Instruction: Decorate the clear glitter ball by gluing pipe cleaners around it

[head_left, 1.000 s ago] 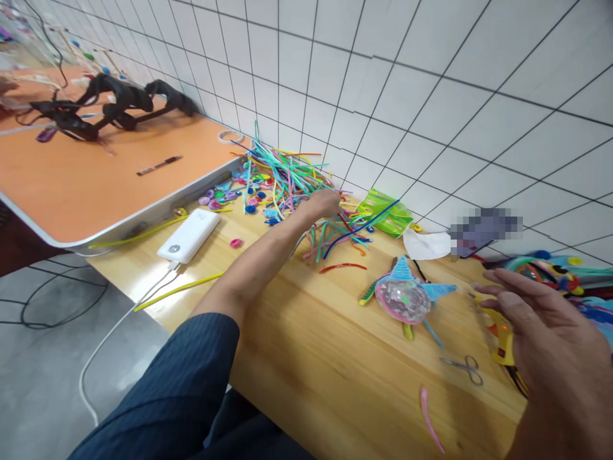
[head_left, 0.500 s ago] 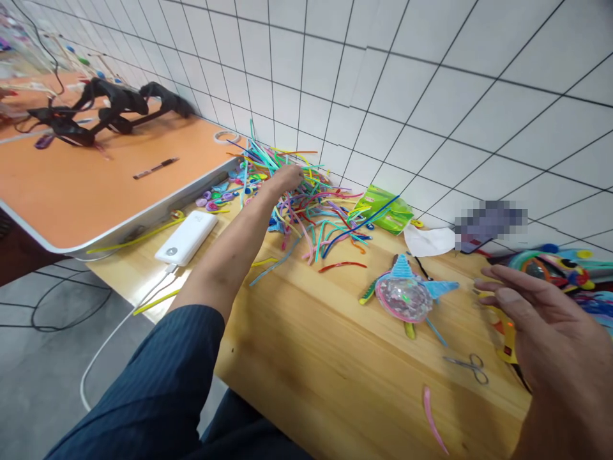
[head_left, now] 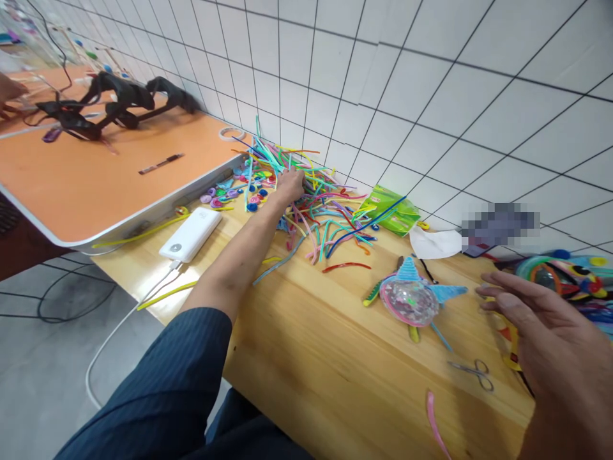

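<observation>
My left hand (head_left: 290, 185) reaches into a pile of coloured pipe cleaners (head_left: 322, 185) by the tiled wall. Its fingers are curled down among the strands, and what they grip is hidden. My right hand (head_left: 550, 326) hovers over the table's right side with fingers stretched out, holding nothing. Under it lies a yellow tool (head_left: 511, 348), partly covered. Between the hands sits a craft figure (head_left: 410, 301) with a clear, shiny round body, blue pointed fins and green pieces. Small scissors (head_left: 475, 372) and a pink pipe cleaner (head_left: 435, 421) lie nearer me.
A white power bank (head_left: 191, 234) with a cable lies left of my forearm. Curled buttons of pipe cleaner (head_left: 218, 195) sit beside the pile. A green packet (head_left: 393, 211) and white paper (head_left: 437, 243) lie along the wall. An orange table (head_left: 110, 185) adjoins at left, with a pen (head_left: 161, 164).
My left hand has shifted slightly down and toward me within the pile. The view has turned a little left, and another person's hand shows more at the far left. My right hand stays outstretched.
</observation>
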A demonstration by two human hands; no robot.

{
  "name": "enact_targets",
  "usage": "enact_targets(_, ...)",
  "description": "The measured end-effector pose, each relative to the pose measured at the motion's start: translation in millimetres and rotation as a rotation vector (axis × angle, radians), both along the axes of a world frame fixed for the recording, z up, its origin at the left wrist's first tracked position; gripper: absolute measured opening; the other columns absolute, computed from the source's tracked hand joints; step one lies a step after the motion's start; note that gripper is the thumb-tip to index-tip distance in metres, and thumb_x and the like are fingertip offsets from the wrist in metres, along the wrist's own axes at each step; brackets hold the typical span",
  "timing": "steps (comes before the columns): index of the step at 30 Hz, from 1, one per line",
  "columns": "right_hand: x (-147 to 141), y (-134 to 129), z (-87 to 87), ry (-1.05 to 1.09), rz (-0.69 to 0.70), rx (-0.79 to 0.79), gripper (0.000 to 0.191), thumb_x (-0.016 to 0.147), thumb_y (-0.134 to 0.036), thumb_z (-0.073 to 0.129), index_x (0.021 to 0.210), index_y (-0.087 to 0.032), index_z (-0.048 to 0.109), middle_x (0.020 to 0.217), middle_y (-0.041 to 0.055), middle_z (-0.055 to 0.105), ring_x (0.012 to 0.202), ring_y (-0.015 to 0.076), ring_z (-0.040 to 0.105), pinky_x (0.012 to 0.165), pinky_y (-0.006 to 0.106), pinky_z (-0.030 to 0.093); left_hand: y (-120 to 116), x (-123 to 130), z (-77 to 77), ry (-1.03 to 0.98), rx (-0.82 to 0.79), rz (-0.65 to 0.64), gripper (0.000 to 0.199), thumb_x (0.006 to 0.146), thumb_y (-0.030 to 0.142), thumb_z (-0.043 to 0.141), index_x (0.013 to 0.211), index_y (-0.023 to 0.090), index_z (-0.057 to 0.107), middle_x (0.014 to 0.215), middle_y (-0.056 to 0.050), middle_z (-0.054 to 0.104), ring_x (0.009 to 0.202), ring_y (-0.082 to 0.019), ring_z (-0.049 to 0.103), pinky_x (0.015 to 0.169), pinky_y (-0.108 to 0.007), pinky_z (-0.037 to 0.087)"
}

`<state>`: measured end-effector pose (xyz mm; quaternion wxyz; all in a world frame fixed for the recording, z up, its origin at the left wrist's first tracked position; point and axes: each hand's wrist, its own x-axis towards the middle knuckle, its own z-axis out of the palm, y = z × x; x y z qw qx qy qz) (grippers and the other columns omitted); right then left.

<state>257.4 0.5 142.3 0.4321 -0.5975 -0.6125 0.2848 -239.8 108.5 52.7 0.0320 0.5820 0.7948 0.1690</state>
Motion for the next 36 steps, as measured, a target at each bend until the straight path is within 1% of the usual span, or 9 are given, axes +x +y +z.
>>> enact_targets(3, -2.3, -0.9, 1.6, -0.01, 0.004, -0.006, 0.048, 0.071, -0.054, 0.086, 0.11, -0.026, 0.087, 0.107, 0.0078, 0.084, 0.089, 0.0262, 0.075, 0.079, 0.037, 0.063, -1.9, 5.2, -1.8, 0.024, 0.062, 0.004, 0.06, 0.09, 0.013, 0.052, 0.148, 0.019, 0.066, 0.158, -0.019, 0.058, 0.15, -0.037, 0.047, 0.124, -0.05, 0.04)
enact_targets(7, -5.7, -2.6, 4.7, -0.04, 0.026, -0.032, 0.044, 0.074, -0.05, 0.085, 0.11, -0.025, 0.086, 0.098, 0.0084, 0.083, 0.09, 0.0277, 0.075, 0.074, 0.036, 0.064, 2.1, 6.6, -2.7, 0.006, 0.04, -0.029, 0.049, 0.089, 0.012, 0.053, 0.129, 0.022, 0.078, 0.143, -0.014, 0.071, 0.139, -0.032, 0.058, 0.12, -0.042, 0.043)
enact_targets(12, -6.5, -2.4, 5.2, -0.046, 0.023, -0.034, 0.043, 0.075, -0.048, 0.083, 0.11, -0.023, 0.086, 0.099, 0.0097, 0.083, 0.089, 0.0269, 0.075, 0.067, 0.033, 0.062, 7.4, 7.3, 1.4, -0.021, 0.016, 0.007, 0.043, 0.09, 0.012, 0.054, 0.12, 0.023, 0.082, 0.137, -0.011, 0.077, 0.131, -0.033, 0.064, 0.113, -0.045, 0.046)
enact_targets(19, -5.2, 0.4, 3.7, -0.048, 0.02, -0.033, 0.048, 0.069, -0.053, 0.082, 0.108, -0.026, 0.085, 0.102, 0.008, 0.083, 0.089, 0.0285, 0.075, 0.069, 0.038, 0.062, 0.4, 38.7, 32.9, 0.004, 0.242, 0.121, 0.041, 0.104, 0.022, 0.044, 0.126, 0.02, 0.079, 0.145, -0.017, 0.071, 0.139, -0.035, 0.057, 0.116, -0.05, 0.041)
enact_targets(22, -5.0, 2.3, 2.4, -0.061, 0.016, -0.032, 0.049, 0.068, -0.055, 0.082, 0.107, -0.026, 0.086, 0.1, 0.0069, 0.084, 0.085, 0.0262, 0.074, 0.075, 0.039, 0.062, -4.7, 76.7, 53.0, -0.014, 0.319, 0.005, 0.034, 0.104, 0.022, 0.049, 0.118, 0.017, 0.08, 0.126, -0.016, 0.078, 0.122, -0.031, 0.067, 0.107, -0.042, 0.046)
enact_targets(25, -4.9, 2.9, 0.8, -0.06, 0.017, -0.03, 0.05, 0.066, -0.057, 0.082, 0.107, -0.027, 0.086, 0.103, 0.0067, 0.084, 0.085, 0.0254, 0.075, 0.078, 0.039, 0.062, -13.4, 126.6, 61.7, -0.042, 0.079, -0.31, 0.032, 0.103, 0.033, 0.058, 0.111, 0.014, 0.083, 0.106, -0.013, 0.082, 0.103, -0.028, 0.074, 0.088, -0.034, 0.052)
enact_targets(27, -4.7, 2.1, 0.3, -0.061, 0.017, -0.026, 0.05, 0.066, -0.057, 0.082, 0.106, -0.027, 0.086, 0.103, 0.0068, 0.084, 0.085, 0.0258, 0.075, 0.078, 0.04, 0.063, -19.0, 157.8, 56.5, 0.001, -0.048, -0.402, 0.03, 0.099, 0.035, 0.066, 0.112, 0.014, 0.084, 0.107, -0.014, 0.083, 0.104, -0.03, 0.077, 0.085, -0.034, 0.054)
enact_targets(30, -3.6, 0.4, 0.8, -0.077, 0.021, -0.003, 0.047, 0.068, -0.055, 0.082, 0.106, -0.028, 0.087, 0.102, 0.0069, 0.084, 0.085, 0.0269, 0.076, 0.076, 0.041, 0.064, -21.8, 188.0, 37.3, 0.026, -0.07, -0.36, 0.035, 0.099, 0.029, 0.066, 0.123, 0.009, 0.081, 0.119, -0.022, 0.081, 0.118, -0.035, 0.076, 0.094, -0.038, 0.057)
enact_targets(36, 0.2, -0.6, 2.1, -0.102, 0.043, 0.025, 0.044, 0.069, -0.056, 0.082, 0.105, -0.03, 0.088, 0.104, 0.0059, 0.085, 0.086, 0.0268, 0.076, 0.078, 0.041, 0.063, -14.4, 187.5, 15.3, -0.002, -0.116, -0.312, 0.034, 0.093, 0.016, 0.067, 0.124, 0.012, 0.081, 0.12, -0.022, 0.081, 0.117, -0.033, 0.077, 0.099, -0.038, 0.059)
